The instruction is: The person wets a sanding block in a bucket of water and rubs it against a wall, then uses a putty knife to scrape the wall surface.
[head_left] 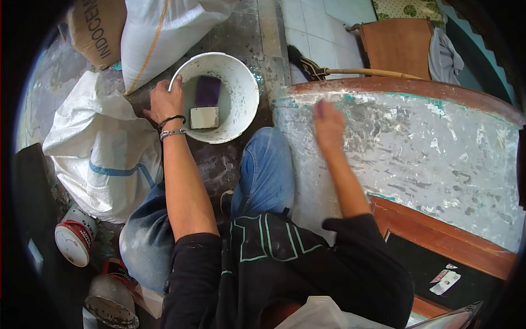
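Note:
My left hand, with bracelets at the wrist, grips the left rim of a white bucket. Cloudy water lies in the bucket, with a dark purple rectangular sheet and a whitish block inside. My right hand is blurred by motion and closed, held against the upper left of a scraped grey wall. A bit of purple shows at its fingertips, seemingly a small purple piece; most of it is hidden by the fingers.
White sacks and a brown paper bag stand left of the bucket. Paint cans sit lower left. A reddish-brown ledge tops the wall. Beyond it are a stick-handled broom and a wooden chair.

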